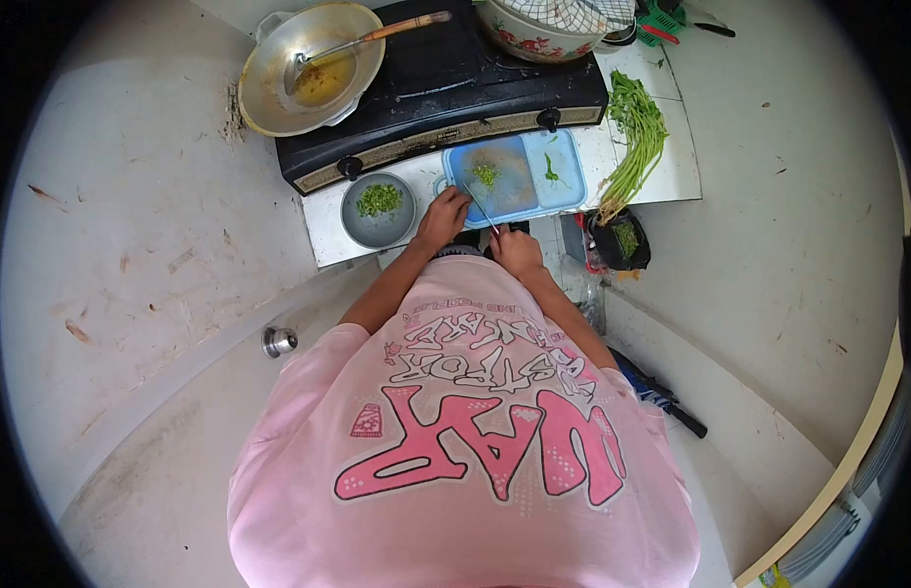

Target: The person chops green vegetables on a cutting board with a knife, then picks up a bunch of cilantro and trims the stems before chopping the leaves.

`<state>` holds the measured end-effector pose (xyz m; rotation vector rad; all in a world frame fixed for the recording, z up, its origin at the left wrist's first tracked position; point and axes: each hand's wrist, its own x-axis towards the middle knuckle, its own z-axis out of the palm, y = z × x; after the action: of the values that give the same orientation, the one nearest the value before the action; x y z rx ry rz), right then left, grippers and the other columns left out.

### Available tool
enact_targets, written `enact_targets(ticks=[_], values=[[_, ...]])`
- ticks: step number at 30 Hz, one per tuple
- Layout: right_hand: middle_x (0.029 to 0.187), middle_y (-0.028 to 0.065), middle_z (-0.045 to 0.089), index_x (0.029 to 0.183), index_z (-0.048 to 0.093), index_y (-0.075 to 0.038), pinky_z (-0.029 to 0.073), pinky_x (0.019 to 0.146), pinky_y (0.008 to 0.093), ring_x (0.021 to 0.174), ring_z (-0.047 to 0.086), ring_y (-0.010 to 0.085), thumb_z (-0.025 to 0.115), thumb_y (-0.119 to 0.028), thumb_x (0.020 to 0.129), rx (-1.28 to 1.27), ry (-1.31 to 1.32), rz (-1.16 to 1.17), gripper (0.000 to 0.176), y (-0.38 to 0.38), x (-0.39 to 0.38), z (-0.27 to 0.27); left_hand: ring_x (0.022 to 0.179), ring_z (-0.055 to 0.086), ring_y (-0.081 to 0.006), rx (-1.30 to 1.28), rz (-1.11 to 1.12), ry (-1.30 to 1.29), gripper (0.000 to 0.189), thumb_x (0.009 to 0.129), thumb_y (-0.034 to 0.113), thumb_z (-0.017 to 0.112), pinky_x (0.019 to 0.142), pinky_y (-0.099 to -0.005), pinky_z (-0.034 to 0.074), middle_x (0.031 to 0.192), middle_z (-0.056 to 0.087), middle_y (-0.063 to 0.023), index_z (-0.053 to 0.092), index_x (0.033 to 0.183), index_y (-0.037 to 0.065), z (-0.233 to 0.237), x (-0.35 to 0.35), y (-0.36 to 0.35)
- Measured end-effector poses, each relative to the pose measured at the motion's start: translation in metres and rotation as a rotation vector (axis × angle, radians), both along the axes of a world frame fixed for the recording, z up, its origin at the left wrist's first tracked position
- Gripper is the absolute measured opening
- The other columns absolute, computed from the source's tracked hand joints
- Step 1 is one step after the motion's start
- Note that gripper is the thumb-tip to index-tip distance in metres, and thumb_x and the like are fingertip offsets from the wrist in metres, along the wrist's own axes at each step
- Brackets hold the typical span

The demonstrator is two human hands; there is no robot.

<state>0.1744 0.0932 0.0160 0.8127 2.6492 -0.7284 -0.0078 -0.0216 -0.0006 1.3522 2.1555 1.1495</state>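
Observation:
My right hand (517,251) is closed around the handle of a knife (482,208), whose blade points up and left over the near edge of a blue cutting board (519,218). At the board's left edge is my left hand (444,218), fingers bent together close to the blade tip; whether they hold anything is too small to see. A small heap of chopped greens (486,174) lies on the board, and a leafy sprig (551,169) is on its right part. Left of my left hand stands a grey bowl (352,221) with more chopped greens (379,200) inside.
Behind the board is a black gas stove (426,98) bearing a wok (260,88) with a wooden-handled spatula (402,26) and a floral pot (544,41). A bunch of long-stemmed greens (644,137) lies right. Below the counter edge sits a black container (624,238) with green scraps.

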Motion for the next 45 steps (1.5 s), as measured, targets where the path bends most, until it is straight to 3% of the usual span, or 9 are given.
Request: enact_targets(ticks=[32,45], values=[[0.079,0.0268,0.071,0.101,0.065,0.002,0.057,0.071,0.0552,0.075,0.071,0.0454,0.054,-0.035,0.100,0.001,0.020,0.000,0.039,0.000,-0.017,-0.006,0.089,0.065,-0.0381,-0.016,0.019,0.018,0.013,0.088,0.002,0.065,0.081,-0.0447,0.055,0.093,0.062,-0.0163,0.072,0.099,0.002,0.000,-0.001,0.000],[0.079,0.0275,0.071,0.103,0.064,0.001,0.057,0.071,0.0557,0.074,0.071,0.0460,0.052,-0.037,0.101,-0.004,0.012,-0.006,0.040,0.002,-0.002,-0.002,0.089,0.066,-0.0372,-0.026,0.065,-0.113,0.010,0.088,0.004,0.066,0.082,-0.0448,0.054,0.090,0.063,-0.0165,0.070,0.098,0.001,-0.005,0.000,0.001]])
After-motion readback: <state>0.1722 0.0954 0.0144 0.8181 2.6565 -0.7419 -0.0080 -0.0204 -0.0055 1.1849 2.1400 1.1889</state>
